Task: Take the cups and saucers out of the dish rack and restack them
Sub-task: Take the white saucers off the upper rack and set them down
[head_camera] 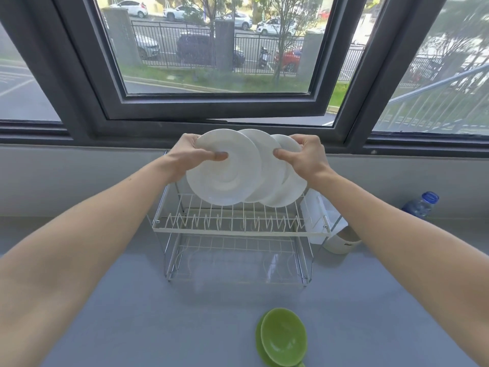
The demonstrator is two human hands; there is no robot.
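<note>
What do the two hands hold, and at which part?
Three white saucers, fanned: the left hand grips the left rim, the right hand the right rim.

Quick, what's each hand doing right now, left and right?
Left hand: closed on the front white saucer, above the rack.
Right hand: closed on the two rear saucers.
</note>
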